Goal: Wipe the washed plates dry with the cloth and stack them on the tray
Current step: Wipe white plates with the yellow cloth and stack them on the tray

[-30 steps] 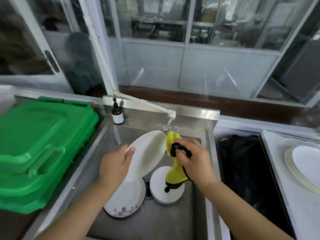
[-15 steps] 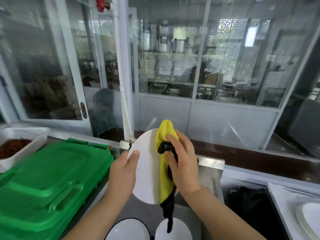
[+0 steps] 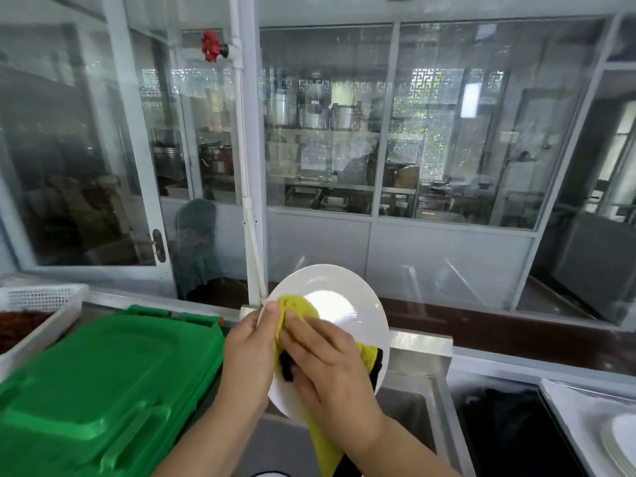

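You have two hands (image 3: 247, 352) on one white plate (image 3: 344, 304) and one yellow cloth (image 3: 296, 304); left of the plate, one green bin (image 3: 103, 390) and one white basket (image 3: 41, 297).

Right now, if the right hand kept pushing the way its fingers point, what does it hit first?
The right hand points up-left across the plate; past the yellow cloth, it likely meets the left hand's thumb at the rim.
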The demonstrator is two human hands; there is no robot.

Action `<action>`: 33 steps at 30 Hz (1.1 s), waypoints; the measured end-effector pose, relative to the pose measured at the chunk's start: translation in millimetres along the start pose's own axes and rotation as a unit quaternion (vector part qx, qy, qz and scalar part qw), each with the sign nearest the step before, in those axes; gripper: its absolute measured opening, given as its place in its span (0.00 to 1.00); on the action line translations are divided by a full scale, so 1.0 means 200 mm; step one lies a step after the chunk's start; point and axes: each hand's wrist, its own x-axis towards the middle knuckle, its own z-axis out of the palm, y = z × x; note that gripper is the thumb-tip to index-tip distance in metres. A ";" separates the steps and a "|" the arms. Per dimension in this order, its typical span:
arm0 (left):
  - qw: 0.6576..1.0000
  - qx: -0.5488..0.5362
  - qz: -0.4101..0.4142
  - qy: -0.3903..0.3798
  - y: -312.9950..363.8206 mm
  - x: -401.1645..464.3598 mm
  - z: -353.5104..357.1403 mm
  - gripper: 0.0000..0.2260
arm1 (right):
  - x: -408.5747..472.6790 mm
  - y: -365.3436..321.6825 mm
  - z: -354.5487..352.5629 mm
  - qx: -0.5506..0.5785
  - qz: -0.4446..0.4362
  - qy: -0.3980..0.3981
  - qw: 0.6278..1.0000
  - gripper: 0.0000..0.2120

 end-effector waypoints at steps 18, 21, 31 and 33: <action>0.998 -0.047 0.029 -0.016 0.05 -0.04 -0.06 0.11 | 0.12 0.20 -0.12 -0.101 0.213 0.048 0.971 0.17; 0.998 -0.058 0.027 -0.027 0.06 -0.05 -0.05 0.11 | 0.12 0.18 -0.13 -0.113 0.234 0.044 0.965 0.17; 0.999 -0.040 0.015 -0.016 0.06 0.02 -0.01 0.11 | 0.03 0.04 -0.06 -0.033 0.010 -0.041 0.999 0.14; 0.999 -0.044 0.021 -0.020 0.08 0.02 -0.02 0.11 | -0.06 0.11 -0.09 -0.061 -0.036 -0.060 0.996 0.12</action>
